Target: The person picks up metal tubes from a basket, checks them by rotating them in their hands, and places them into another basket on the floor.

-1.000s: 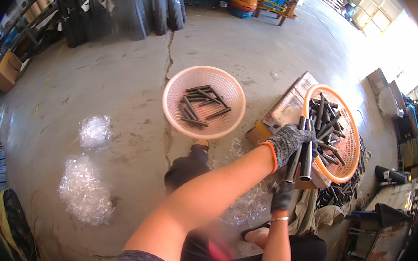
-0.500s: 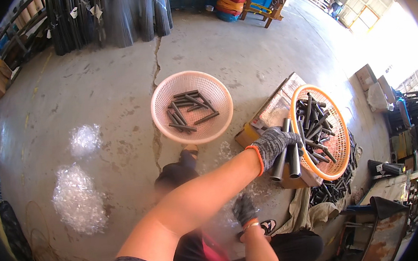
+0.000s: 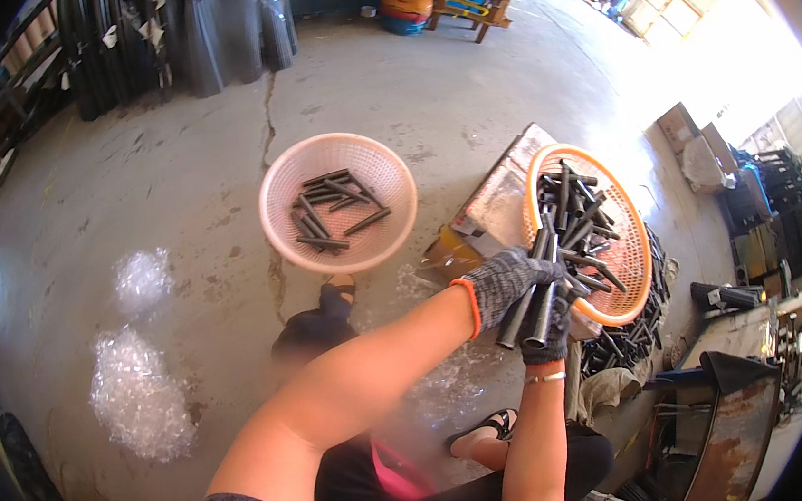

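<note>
My left hand [image 3: 507,286], in a grey knitted glove with an orange cuff, is closed around a few long black tubes [image 3: 544,312]. Their hollow lower ends point back toward me. My right hand [image 3: 546,341], in a dark glove with a bracelet at the wrist, is against the lower part of the same tubes; its fingers wrap partly behind them and are partly hidden. Just beyond both hands, an orange plastic basket [image 3: 648,262] full of black tubes tilts on a worn cardboard box [image 3: 501,194].
A pink basket [image 3: 276,238] holding several short black tubes is on the floor ahead. Heaps of clear plastic pieces [image 3: 139,397] lie at left. More black tubes [image 3: 633,343] are piled beside the box. Long dark bundles [image 3: 202,44] stand at the back left.
My right hand has risen from low beside my foot to the tubes held in my left hand. The left hand keeps its hold. The whole view has shifted slightly.
</note>
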{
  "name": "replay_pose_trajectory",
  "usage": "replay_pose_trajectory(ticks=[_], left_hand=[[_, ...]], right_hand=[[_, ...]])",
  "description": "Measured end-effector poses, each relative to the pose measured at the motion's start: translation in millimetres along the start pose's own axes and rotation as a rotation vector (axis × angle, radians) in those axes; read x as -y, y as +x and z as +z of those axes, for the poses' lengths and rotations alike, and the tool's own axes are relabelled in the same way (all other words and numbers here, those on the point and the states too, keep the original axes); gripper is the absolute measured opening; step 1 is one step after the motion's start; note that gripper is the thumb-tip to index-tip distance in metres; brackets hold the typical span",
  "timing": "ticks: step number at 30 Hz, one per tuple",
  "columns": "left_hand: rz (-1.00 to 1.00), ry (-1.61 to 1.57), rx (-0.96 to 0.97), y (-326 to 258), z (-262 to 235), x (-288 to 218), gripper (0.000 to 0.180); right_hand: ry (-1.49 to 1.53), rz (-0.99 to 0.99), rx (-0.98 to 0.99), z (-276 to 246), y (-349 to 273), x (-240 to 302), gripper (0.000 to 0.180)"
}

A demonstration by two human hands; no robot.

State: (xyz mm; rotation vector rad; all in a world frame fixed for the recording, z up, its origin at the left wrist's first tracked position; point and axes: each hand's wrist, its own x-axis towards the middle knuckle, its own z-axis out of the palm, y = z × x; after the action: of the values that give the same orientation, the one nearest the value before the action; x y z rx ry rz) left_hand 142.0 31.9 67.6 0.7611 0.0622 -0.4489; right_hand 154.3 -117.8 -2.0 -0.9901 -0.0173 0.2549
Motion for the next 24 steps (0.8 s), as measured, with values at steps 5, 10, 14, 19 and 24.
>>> replay_pose_trajectory(ticks=[5, 10, 14, 19, 24], left_hand=[[0.126, 0.148, 0.083, 0, -18, -3, 0.023], [-0.032, 0.000, -0.077, 0, -14, -7, 0.024], [-0.016, -0.011, -0.044, 4, -10, -8, 0.026], [0.014, 0.022, -0.046, -3, -16, -15, 0.022], [-0.066, -0.009, 0.041, 6, -6, 9, 0.024]], right_hand=[[-0.412, -0.202, 0.153, -28, 21, -59, 0.023], [-1.474, -0.487, 0.194, -97, -73, -159, 0.013], [-1.521, 0.625, 0.066, -190, -145, -218, 0.016], [-0.967, 0.329, -0.295, -116, -84, -160, 0.030], [-0.212, -0.180, -0.059, -42, -14, -34, 0.035]])
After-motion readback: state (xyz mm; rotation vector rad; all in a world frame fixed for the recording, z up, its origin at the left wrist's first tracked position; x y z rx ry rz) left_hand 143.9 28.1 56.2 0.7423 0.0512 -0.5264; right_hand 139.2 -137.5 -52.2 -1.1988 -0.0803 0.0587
